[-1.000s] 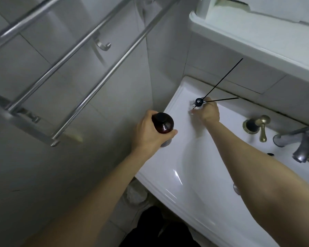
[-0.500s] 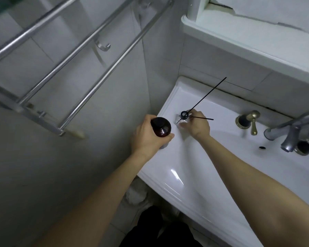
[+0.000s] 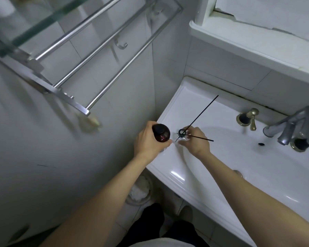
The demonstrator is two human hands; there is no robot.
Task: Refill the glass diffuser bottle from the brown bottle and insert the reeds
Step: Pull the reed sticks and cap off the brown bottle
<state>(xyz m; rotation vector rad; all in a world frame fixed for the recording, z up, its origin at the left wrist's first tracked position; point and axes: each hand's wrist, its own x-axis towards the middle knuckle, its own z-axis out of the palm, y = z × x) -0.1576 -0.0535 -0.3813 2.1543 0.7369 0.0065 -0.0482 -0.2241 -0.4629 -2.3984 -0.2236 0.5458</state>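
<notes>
My left hand (image 3: pixel 146 141) grips the brown bottle (image 3: pixel 161 133), which stands capped and upright on the left corner of the white sink (image 3: pixel 168 168). Right beside it is the clear glass diffuser bottle (image 3: pixel 181 137) with a dark ring at its neck. My right hand (image 3: pixel 196 141) holds this glass bottle, fingers curled round its far side. Two thin black reeds (image 3: pixel 202 114) stick out of its neck, one slanting up toward the wall, the other lying almost level over my right hand. The bottle's body is mostly hidden by my fingers.
A brass tap handle (image 3: pixel 248 118) and a grey metal faucet (image 3: pixel 291 127) stand at the sink's back right. A steel towel rack (image 3: pixel 89 56) under a glass shelf juts from the left wall. A tiled ledge (image 3: pixel 257 43) runs above the sink. A bin (image 3: pixel 139 191) sits on the floor.
My right hand has slid the diffuser bottle with its reeds from the sink's back rim toward me, until it stands next to the brown bottle. My left hand has kept its grip.
</notes>
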